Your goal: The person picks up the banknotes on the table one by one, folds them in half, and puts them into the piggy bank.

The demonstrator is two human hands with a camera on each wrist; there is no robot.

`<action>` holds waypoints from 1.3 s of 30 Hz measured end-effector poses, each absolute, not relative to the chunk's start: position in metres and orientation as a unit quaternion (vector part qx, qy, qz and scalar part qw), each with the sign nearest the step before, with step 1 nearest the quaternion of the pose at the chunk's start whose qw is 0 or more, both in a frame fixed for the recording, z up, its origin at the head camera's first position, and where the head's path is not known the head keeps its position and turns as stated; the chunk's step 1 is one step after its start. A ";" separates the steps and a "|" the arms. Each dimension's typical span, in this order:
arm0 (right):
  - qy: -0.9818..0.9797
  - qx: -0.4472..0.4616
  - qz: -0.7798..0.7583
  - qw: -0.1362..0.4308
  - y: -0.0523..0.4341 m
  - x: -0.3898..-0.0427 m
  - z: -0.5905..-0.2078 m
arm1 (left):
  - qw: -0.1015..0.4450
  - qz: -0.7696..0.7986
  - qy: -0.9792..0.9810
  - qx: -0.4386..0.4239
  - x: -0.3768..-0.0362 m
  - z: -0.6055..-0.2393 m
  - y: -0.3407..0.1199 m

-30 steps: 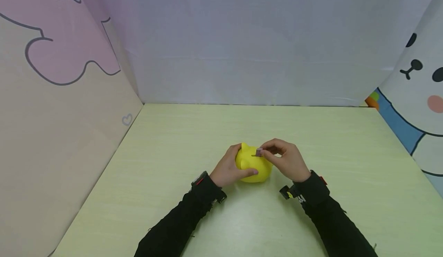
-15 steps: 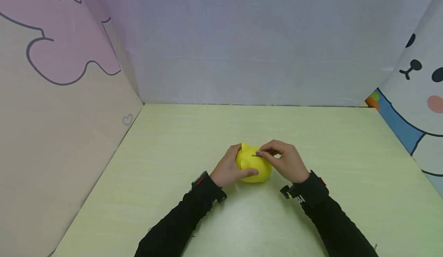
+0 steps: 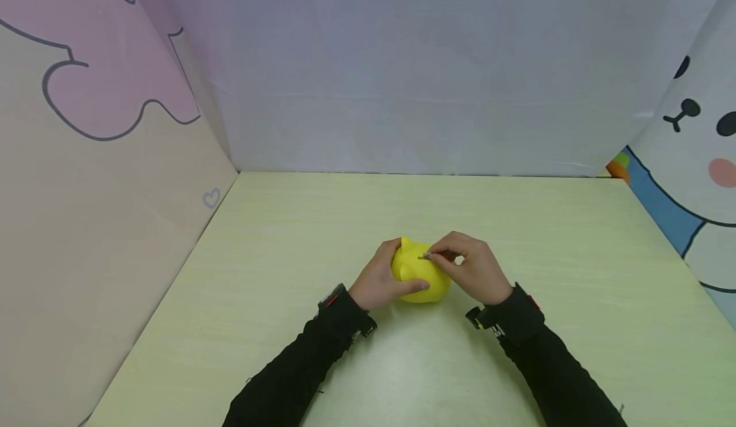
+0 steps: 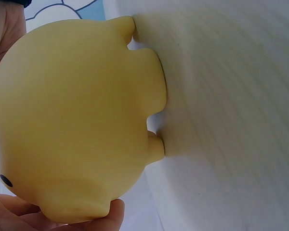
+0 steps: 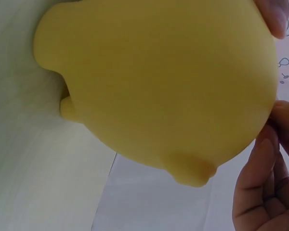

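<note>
A round yellow piggy bank stands on its feet on the table; its dark slot is on top. My left hand grips its snout end, thumb along the near side. In the left wrist view, the fingertips curl round the snout, and a dark eye shows. With thumb and forefinger, my right hand pinches a small purplish flat piece at the slot. Only a sliver of that piece shows. The right wrist view has the right fingers against the top of the piggy bank.
The pale wooden table reaches back to a white cloth wall. Cartoon-printed panels stand at the left and right. Both forearms wear black sleeves and wrist-mounted cameras.
The purplish flat piece has sunk lower into the slot, so less of it shows. My right hand has shifted slightly left and down with it. The left hand and piggy bank stay put.
</note>
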State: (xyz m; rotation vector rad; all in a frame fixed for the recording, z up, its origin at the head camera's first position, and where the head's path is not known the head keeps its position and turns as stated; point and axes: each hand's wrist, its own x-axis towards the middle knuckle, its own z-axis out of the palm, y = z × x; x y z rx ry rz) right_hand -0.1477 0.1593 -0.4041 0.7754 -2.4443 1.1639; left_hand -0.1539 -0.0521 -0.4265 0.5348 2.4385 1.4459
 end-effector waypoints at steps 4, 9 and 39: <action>-0.858 0.279 0.400 0.161 0.159 -0.148 -0.405 | 0.129 0.496 0.839 0.183 -0.154 -0.426 -0.052; -0.857 0.285 0.397 0.163 0.158 -0.147 -0.405 | 0.129 0.492 0.841 0.183 -0.154 -0.428 -0.052; -0.852 0.304 0.380 0.192 0.153 -0.147 -0.408 | 0.123 0.495 0.840 0.186 -0.155 -0.428 -0.051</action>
